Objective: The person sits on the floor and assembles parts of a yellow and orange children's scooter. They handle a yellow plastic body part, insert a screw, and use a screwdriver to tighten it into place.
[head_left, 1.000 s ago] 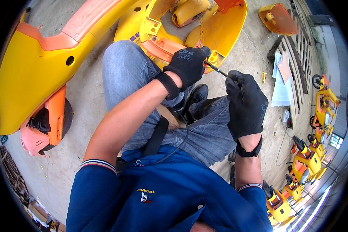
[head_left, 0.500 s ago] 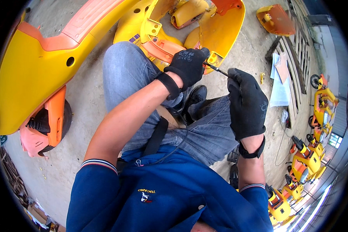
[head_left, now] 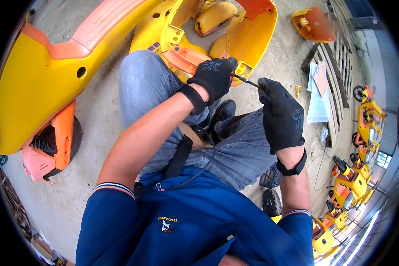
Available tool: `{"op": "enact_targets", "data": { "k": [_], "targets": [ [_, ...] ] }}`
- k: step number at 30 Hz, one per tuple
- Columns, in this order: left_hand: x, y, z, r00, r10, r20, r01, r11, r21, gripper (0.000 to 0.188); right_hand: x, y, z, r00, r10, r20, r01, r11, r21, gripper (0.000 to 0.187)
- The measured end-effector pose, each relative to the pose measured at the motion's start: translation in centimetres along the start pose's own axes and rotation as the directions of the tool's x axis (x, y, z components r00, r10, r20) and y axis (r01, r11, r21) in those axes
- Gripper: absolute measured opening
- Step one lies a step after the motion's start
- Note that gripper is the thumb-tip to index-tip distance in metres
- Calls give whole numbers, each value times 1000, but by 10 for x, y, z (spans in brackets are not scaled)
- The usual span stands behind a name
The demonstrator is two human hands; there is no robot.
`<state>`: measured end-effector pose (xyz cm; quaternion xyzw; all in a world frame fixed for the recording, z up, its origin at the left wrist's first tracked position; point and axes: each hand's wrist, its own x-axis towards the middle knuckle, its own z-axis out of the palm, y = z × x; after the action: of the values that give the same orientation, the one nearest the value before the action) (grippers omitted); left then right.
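Both my hands wear black gloves. My left hand [head_left: 213,77] is closed on the near edge of a large yellow and orange plastic body panel [head_left: 256,37], beside its orange strip [head_left: 182,60]. In my right hand [head_left: 282,115] is a slim dark screwdriver [head_left: 248,81], pinched between thumb and fingers. Its shaft slants up and left to the panel's corner, right by my left fingertips. The tip is hidden there, so whether it sits in a screw I cannot tell. My left knee [head_left: 142,75] is bent close under the panel.
A big yellow scooter body [head_left: 35,97] with a wheel stands at left. Another yellow-orange shell [head_left: 312,24] lies at the far right, near wooden pallets [head_left: 334,80] with paper sheets [head_left: 319,99]. Several yellow scooters [head_left: 348,190] line the right side. A small yellow piece [head_left: 298,91] lies on the floor.
The panel, my left hand and the screwdriver have shifted very slightly left and down in view. Both hands keep their holds.
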<state>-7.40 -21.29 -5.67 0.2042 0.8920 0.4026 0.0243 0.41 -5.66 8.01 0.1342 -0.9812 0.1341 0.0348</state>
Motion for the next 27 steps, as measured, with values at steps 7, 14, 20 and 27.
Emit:
{"op": "enact_targets", "data": {
  "k": [7, 14, 20, 27],
  "targets": [
    [1, -6, 8, 999, 35, -31, -35, 999, 7, 28, 11, 5, -5, 993, -113, 26, 116, 971, -207, 19],
    [-5, -7, 11, 1000, 24, -17, -23, 999, 31, 28, 14, 1, -10, 983, 31, 180, 32, 941, -336, 18],
    [-7, -5, 6, 1000, -5, 19, 5, 999, 32, 24, 5, 5, 1, 990, -139, 12, 138, 971, -194, 23],
    [-8, -8, 12, 999, -32, 26, 28, 991, 132, 26, 4, 7, 1, 995, -82, 64, 89, 989, -122, 26]
  ]
}}
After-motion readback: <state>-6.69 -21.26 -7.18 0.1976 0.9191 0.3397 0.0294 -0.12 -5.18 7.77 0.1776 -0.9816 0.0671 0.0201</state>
